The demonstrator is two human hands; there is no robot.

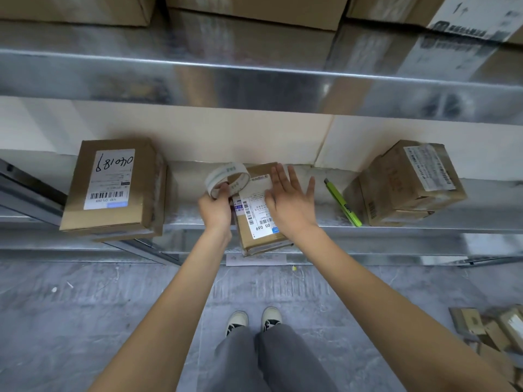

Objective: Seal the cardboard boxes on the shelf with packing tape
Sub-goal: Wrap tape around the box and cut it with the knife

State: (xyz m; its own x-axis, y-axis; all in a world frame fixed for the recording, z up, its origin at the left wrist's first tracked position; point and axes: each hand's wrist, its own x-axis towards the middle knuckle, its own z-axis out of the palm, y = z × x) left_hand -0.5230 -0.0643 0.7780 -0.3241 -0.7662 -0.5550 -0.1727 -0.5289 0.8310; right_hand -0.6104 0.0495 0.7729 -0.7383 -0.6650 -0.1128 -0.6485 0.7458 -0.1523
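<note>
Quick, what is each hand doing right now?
Left hand: grips the tape roll.
Right hand: open, fingers straight, lying flat on the small box.

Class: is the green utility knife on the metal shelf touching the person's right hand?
Apart. The head view shows bare shelf between the green utility knife and the right hand.

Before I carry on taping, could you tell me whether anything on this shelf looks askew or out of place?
Yes. The left box and the middle box both overhang the shelf front edge. The right boxes sit crooked, the upper one tilted. Cardboard scraps litter the floor at right.
</note>
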